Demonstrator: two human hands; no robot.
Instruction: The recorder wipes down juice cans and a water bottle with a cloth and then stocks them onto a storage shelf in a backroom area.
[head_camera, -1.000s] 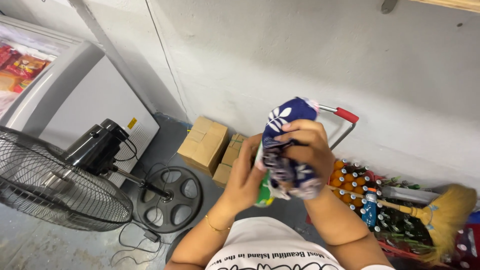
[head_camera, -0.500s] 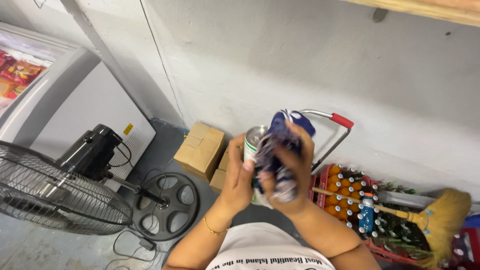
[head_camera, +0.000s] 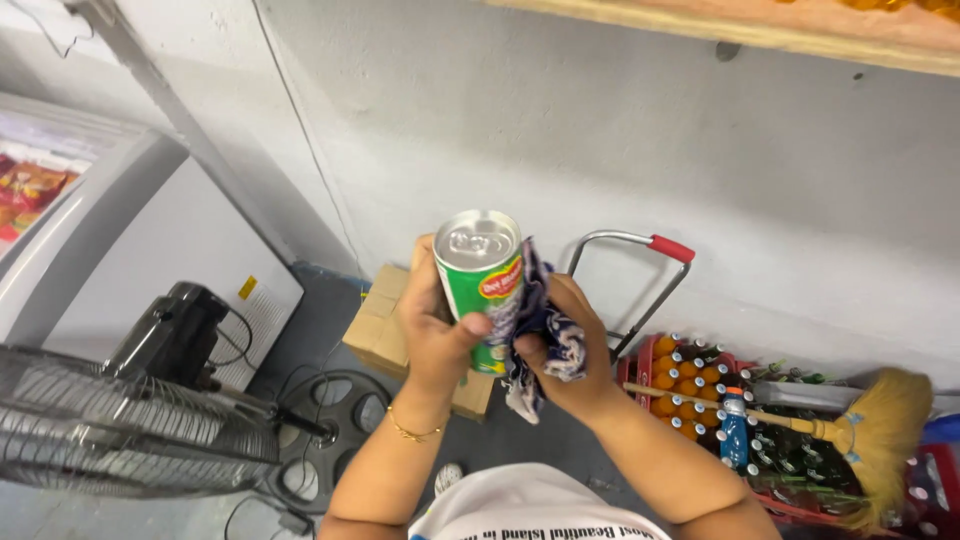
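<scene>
My left hand grips a green drink can with a silver pull-tab top, held upright in front of my chest. My right hand holds a dark blue patterned cloth bunched against the can's right side. The can's top and left face are bare; its right side is hidden by the cloth. A thin gold bracelet circles my left wrist.
A floor fan stands at lower left beside a white chest freezer. Cardboard boxes lie on the floor behind my hands. A hand cart with a red handle, a crate of bottles and a broom lie to the right. A wooden shelf runs overhead.
The cloth covered the can's top a second ago; it has since slid down to the right side, baring the silver top. The hands have lowered slightly.
</scene>
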